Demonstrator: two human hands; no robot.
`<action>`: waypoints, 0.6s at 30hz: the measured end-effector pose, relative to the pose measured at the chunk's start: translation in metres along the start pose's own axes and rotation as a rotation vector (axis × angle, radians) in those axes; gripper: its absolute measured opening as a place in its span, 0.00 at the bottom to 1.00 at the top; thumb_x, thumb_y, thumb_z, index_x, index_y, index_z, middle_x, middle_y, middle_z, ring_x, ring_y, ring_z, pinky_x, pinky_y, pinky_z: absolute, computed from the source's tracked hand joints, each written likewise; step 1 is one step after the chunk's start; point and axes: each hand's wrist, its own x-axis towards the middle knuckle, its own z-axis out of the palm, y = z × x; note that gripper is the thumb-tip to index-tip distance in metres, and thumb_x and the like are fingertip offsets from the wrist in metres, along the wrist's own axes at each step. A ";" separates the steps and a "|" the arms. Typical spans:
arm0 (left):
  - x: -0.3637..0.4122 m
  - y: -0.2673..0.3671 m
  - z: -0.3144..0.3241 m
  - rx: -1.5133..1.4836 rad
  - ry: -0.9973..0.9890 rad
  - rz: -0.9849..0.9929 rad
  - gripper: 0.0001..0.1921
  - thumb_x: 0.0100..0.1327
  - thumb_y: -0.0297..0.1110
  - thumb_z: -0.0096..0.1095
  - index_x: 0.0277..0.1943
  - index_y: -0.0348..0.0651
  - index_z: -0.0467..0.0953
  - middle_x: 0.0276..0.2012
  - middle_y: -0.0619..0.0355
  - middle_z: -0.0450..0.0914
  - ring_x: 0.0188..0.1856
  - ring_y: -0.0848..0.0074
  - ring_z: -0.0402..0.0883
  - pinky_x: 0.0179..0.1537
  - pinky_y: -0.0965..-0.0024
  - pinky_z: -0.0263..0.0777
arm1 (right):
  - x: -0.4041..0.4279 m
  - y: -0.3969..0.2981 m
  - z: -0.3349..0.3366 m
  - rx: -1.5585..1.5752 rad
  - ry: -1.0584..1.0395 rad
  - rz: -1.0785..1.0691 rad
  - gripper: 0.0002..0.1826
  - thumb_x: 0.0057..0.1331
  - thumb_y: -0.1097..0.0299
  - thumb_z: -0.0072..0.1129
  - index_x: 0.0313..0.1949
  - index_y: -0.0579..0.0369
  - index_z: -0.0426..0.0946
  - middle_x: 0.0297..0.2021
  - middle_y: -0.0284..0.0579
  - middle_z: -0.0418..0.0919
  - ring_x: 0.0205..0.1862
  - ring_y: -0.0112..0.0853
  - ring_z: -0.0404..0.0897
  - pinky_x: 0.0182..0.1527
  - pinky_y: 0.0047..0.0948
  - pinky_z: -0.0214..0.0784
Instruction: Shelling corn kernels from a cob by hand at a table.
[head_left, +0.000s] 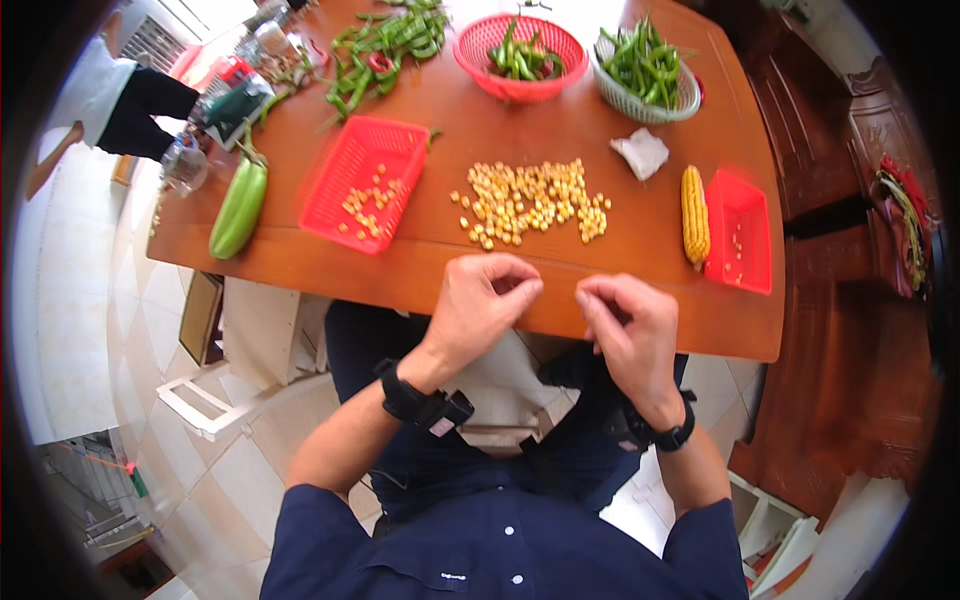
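Observation:
My left hand (484, 296) is at the table's near edge, its thumb and forefinger pinched together. Just to its right, my right hand (634, 319) is also curled, thumb tip against forefinger. I see nothing between the fingertips of either, and the two hands are apart. A loose spread of yellow corn kernels (517, 201) lies on the wooden table (450, 139) beyond them. Left of it sits a red plastic basket (322, 199) with some kernels inside. To the right, a corn cob (695, 214) leans along a smaller red basket (752, 240) holding a few kernels.
A green eggplant (240, 202) lies at left. At the back are a heap of green peppers (397, 37), a red colander (517, 91) and a pale green basket (637, 111) with more peppers. A crumpled white cloth or tissue (641, 152) lies nearby. Another person (105, 90) stands at far left.

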 end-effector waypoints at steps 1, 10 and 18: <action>-0.002 -0.002 0.000 0.024 -0.004 0.025 0.06 0.69 0.27 0.70 0.42 0.31 0.87 0.29 0.61 0.86 0.30 0.85 0.82 0.32 0.78 0.77 | -0.005 -0.005 -0.002 0.013 -0.029 0.056 0.03 0.67 0.77 0.66 0.38 0.64 0.84 0.26 0.47 0.82 0.25 0.31 0.82 0.29 0.29 0.72; -0.027 -0.002 0.002 0.078 -0.008 0.056 0.11 0.69 0.31 0.70 0.43 0.29 0.87 0.29 0.59 0.87 0.29 0.83 0.83 0.33 0.77 0.78 | -0.024 0.035 0.004 0.002 -0.041 0.022 0.06 0.66 0.74 0.66 0.38 0.66 0.86 0.26 0.48 0.85 0.26 0.30 0.83 0.32 0.28 0.74; -0.025 -0.002 -0.020 0.129 0.051 0.047 0.12 0.69 0.33 0.69 0.44 0.28 0.86 0.29 0.58 0.87 0.29 0.82 0.85 0.33 0.75 0.81 | -0.016 0.032 0.015 0.025 -0.064 0.019 0.07 0.67 0.74 0.66 0.38 0.66 0.86 0.23 0.48 0.84 0.22 0.29 0.83 0.29 0.28 0.74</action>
